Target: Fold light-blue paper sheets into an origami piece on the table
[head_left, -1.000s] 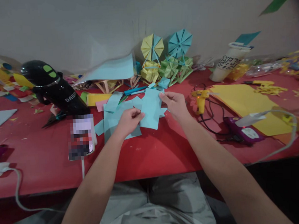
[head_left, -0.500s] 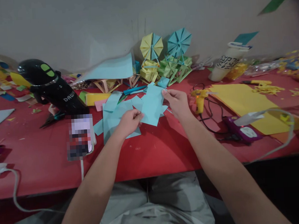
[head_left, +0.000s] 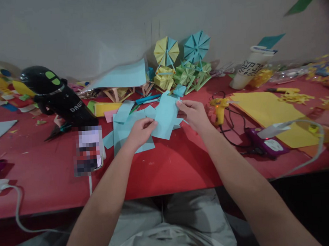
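Note:
A light blue sheet of paper [head_left: 165, 117] is held up over the table between my two hands. My left hand [head_left: 142, 131] pinches its lower left edge between thumb and fingers. At the upper right edge, the thumb and fingertips of my right hand [head_left: 193, 113] grip the same sheet. Beneath and to the left lie more light blue paper pieces [head_left: 123, 138], partly covered by my left hand. Behind the sheet sits a small folded blue paper piece [head_left: 179, 90].
Folded paper wheels [head_left: 197, 46] stand against the wall. A yellow glue gun [head_left: 221, 110], yellow sheets [head_left: 267, 113] and a purple power strip [head_left: 267, 144] are on the right. Left are a black bottle [head_left: 65, 99] and a phone [head_left: 89, 150]. A white cup [head_left: 246, 69] stands behind.
The held blue sheet has shifted slightly left, and both hands have moved a little to the left with it. Everything else on the table looks the same.

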`<action>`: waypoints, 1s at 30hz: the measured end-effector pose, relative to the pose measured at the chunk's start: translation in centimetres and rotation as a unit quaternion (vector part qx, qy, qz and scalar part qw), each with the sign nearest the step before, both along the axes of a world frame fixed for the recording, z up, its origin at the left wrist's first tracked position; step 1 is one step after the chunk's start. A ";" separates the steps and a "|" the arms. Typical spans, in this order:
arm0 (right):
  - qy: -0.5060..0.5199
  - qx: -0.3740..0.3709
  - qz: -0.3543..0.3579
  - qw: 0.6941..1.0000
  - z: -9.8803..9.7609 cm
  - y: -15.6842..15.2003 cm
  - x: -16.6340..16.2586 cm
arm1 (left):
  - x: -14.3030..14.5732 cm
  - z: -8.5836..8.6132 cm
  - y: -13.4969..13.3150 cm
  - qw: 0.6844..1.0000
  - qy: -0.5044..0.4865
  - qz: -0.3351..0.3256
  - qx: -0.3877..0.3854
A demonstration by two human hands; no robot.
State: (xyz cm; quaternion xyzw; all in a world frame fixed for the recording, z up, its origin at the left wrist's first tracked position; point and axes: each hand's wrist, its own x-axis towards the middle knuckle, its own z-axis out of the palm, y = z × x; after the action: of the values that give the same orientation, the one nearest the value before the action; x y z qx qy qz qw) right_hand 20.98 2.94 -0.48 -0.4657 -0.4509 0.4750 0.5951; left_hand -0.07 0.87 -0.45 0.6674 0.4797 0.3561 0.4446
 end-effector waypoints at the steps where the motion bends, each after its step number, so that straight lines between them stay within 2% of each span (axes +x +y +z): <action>1: 0.005 -0.009 0.010 1.000 0.1 -0.2 -0.2 | 0.0 0.0 0.1 1.000 -0.010 0.014 0.002; 5: 0.010 -0.037 0.041 0.998 0.5 -0.7 -0.9 | -0.3 -0.1 0.3 0.996 -0.020 0.088 0.016; 8: -0.016 -0.050 0.061 0.997 0.7 -0.8 -0.9 | -0.6 -0.1 0.5 0.994 0.013 0.108 0.030; 12: -0.069 -0.069 0.079 0.992 0.5 -0.7 -0.1 | -0.8 -0.1 0.5 0.997 0.065 0.043 -0.007; 15: -0.109 -0.092 0.142 0.980 0.4 -0.8 0.1 | -0.7 -0.2 0.3 0.996 0.082 -0.019 -0.036; 18: -0.113 -0.102 0.199 0.968 0.3 -1.1 -0.1 | -0.6 -0.1 0.2 0.995 0.089 -0.044 -0.016; 21: -0.141 -0.104 0.216 0.961 0.3 -1.2 -0.2 | -0.5 0.1 0.0 0.994 0.096 -0.042 0.017; 24: -0.210 -0.073 0.239 0.945 0.3 -1.2 -0.1 | -0.5 0.4 -0.2 0.992 0.107 -0.053 0.026; 30: -0.307 -0.005 0.323 0.895 0.3 -1.3 -0.1 | -0.3 0.7 -0.7 0.983 0.147 -0.110 0.028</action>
State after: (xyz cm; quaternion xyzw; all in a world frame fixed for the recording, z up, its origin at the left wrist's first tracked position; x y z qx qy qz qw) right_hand 20.86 1.60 -0.15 -0.4200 -0.7345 0.4766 0.2389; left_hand -0.38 0.20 0.20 0.7735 0.4532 0.2164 0.3865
